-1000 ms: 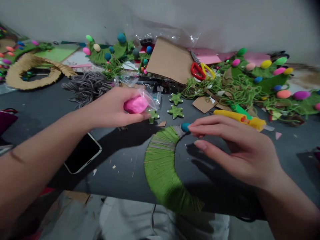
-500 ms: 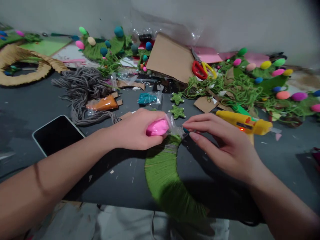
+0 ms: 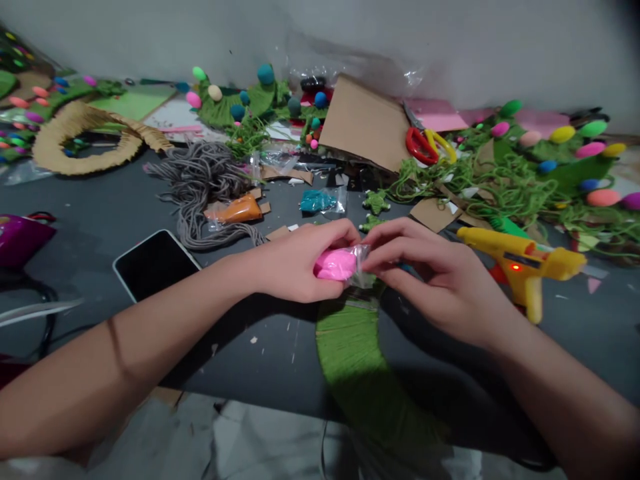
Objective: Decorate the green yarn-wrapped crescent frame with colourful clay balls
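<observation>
My left hand (image 3: 300, 260) is closed around a clear plastic packet of bright pink modelling clay (image 3: 336, 265). At the packet's right end, the fingertips of my right hand (image 3: 435, 273) pinch the loose clear plastic. A bit of teal (image 3: 406, 267) shows just under the right fingers; what it belongs to is partly hidden. Below both hands lies a curved form wound with green yarn (image 3: 355, 347), with a greyish band near its upper end. Its top is covered by the hands and packet. Two small green yarn stars (image 3: 376, 201) lie just beyond the fingers, one partly hidden.
A yellow glue gun (image 3: 525, 260) with a lit red light stands to the right. Phone (image 3: 157, 263), grey yarn (image 3: 205, 180), orange packet (image 3: 240, 209) and teal packet (image 3: 317, 200) lie left and ahead. Scissors (image 3: 423, 145), cardboard (image 3: 367, 123) and green yarn scraps (image 3: 500, 177) fill the back.
The view has swung left, so things appear further right. My right fingers have moved in from beside the packet and now grip its clear end. The left hand still holds the pink clay.
</observation>
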`<action>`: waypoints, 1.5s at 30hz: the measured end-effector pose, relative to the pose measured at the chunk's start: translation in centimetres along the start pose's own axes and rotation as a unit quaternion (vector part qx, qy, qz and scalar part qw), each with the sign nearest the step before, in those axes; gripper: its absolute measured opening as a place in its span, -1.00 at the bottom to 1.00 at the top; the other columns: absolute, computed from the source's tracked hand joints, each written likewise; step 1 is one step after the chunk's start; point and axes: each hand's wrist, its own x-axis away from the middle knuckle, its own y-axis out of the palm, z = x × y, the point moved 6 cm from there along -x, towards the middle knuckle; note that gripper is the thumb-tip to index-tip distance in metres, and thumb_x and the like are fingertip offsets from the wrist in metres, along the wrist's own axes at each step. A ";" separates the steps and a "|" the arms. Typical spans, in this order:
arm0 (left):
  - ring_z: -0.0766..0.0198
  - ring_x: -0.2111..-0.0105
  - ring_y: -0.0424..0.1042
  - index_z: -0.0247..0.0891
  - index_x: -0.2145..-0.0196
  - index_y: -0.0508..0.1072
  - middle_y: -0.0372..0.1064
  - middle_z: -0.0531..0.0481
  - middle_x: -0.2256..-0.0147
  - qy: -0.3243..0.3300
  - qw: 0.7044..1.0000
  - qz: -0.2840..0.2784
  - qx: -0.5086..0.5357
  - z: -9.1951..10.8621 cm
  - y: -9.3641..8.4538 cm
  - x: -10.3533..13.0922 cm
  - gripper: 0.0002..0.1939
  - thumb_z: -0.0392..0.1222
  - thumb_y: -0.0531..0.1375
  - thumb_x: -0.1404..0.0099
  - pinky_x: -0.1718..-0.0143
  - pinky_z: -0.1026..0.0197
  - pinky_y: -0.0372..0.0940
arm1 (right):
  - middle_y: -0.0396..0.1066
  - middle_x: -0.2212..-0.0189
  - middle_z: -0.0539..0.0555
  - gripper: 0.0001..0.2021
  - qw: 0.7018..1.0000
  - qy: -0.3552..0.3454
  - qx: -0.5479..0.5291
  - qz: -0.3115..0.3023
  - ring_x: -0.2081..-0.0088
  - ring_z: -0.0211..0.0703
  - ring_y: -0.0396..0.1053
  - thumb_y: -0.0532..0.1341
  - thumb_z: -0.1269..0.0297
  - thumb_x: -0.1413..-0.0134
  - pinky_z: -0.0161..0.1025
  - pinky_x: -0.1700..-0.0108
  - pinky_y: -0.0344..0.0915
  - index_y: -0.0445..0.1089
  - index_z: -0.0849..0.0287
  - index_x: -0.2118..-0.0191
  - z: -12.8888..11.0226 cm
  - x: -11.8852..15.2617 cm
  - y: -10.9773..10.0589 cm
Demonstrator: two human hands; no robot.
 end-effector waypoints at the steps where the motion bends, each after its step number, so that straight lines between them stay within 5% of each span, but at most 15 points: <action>1: 0.30 0.33 0.40 -0.23 0.05 0.34 0.43 0.05 0.21 0.001 1.000 0.000 0.008 0.0 0.0 0.0 -0.61 -0.22 0.28 -0.15 0.32 0.28 0.27 | 0.49 0.04 0.07 -0.83 1.000 0.001 -0.008 0.012 0.01 -0.11 0.49 0.28 0.46 -0.27 -0.21 0.05 0.48 0.59 0.03 0.19 0.2 0.0 0.1; 8: 0.32 0.33 0.31 -0.23 0.04 0.27 0.32 -0.02 0.15 0.050 0.985 -0.037 0.158 0.2 -0.2 0.2 -0.61 -0.24 0.28 -0.20 0.36 0.27 0.26 | 0.53 0.10 0.09 -0.82 0.993 -0.081 0.036 0.077 0.08 -0.08 0.53 0.45 0.33 -0.14 -0.16 0.01 0.48 0.62 0.05 0.12 0.1 0.7 -0.3; 13: 0.35 0.38 0.46 -0.22 0.03 0.30 0.39 0.00 0.18 0.003 0.952 -0.042 0.304 -0.8 0.2 0.1 -0.70 -0.19 0.28 -0.35 0.40 0.30 0.35 | 0.57 0.12 0.09 -0.73 0.990 -0.086 0.059 0.094 0.13 -0.10 0.55 0.47 0.32 -0.13 -0.16 0.05 0.50 0.64 0.04 0.03 0.2 1.0 -0.8; 18: 0.30 0.39 0.57 -0.32 0.13 0.40 0.52 -0.04 0.29 -0.027 0.954 0.030 0.297 -0.9 -0.1 -0.6 -0.69 -0.14 0.39 -0.31 0.42 0.32 0.42 | 0.61 0.18 0.05 -0.72 0.986 -0.077 0.060 0.134 0.20 -0.13 0.55 0.50 0.30 -0.08 -0.18 0.12 0.50 0.65 0.02 0.06 0.6 1.3 -1.3; 24: 0.38 0.47 0.52 -0.35 0.25 0.57 0.58 0.00 0.39 -0.012 0.961 0.042 0.275 -0.7 -0.4 -0.6 -0.78 -0.17 0.44 -0.25 0.43 0.36 0.41 | 0.59 0.14 0.09 -0.75 0.988 -0.076 0.062 0.115 0.15 -0.11 0.55 0.47 0.26 -0.13 -0.15 0.07 0.50 0.59 0.07 0.06 0.5 1.2 -0.6; 33: 0.34 0.38 0.57 -0.30 0.16 0.66 0.63 -0.03 0.30 -0.026 0.944 0.059 0.325 -1.0 -0.8 -0.8 -0.78 -0.22 0.46 -0.23 0.32 0.35 0.46 | 0.51 0.12 0.11 -0.75 0.984 -0.096 0.124 0.088 0.18 -0.13 0.49 0.43 0.27 -0.17 -0.17 0.15 0.48 0.49 0.10 0.05 0.2 1.1 -1.1; 38: 0.35 0.41 0.54 -0.29 0.16 0.65 0.61 -0.01 0.34 -0.029 0.916 0.089 0.389 -1.7 -1.0 -0.9 -0.72 -0.17 0.49 -0.19 0.33 0.34 0.44 | 0.56 0.25 0.03 -0.73 0.987 -0.044 0.077 0.135 0.29 -0.13 0.51 0.47 0.18 -0.14 -0.12 0.21 0.48 0.51 0.07 0.07 1.1 1.2 -1.2; 43: 0.33 0.38 0.55 -0.30 0.15 0.62 0.61 -0.04 0.31 -0.012 0.919 0.141 0.369 -2.1 -1.5 -0.7 -0.71 -0.12 0.48 -0.22 0.31 0.33 0.45 | 0.62 0.21 0.02 -0.88 0.979 0.032 -0.070 0.191 0.23 -0.14 0.61 0.38 0.26 -0.25 -0.15 0.11 0.58 0.54 0.03 0.11 1.8 1.5 -1.4; 45: 0.30 0.37 0.57 -0.30 0.12 0.60 0.61 -0.05 0.30 -0.006 0.916 0.128 0.381 -2.0 -1.3 -0.7 -0.71 -0.09 0.44 -0.27 0.30 0.30 0.48 | 0.62 0.18 0.02 -0.78 0.975 0.042 -0.112 0.185 0.20 -0.14 0.61 0.39 0.26 -0.23 -0.17 0.09 0.60 0.51 0.00 0.02 1.9 1.5 -1.3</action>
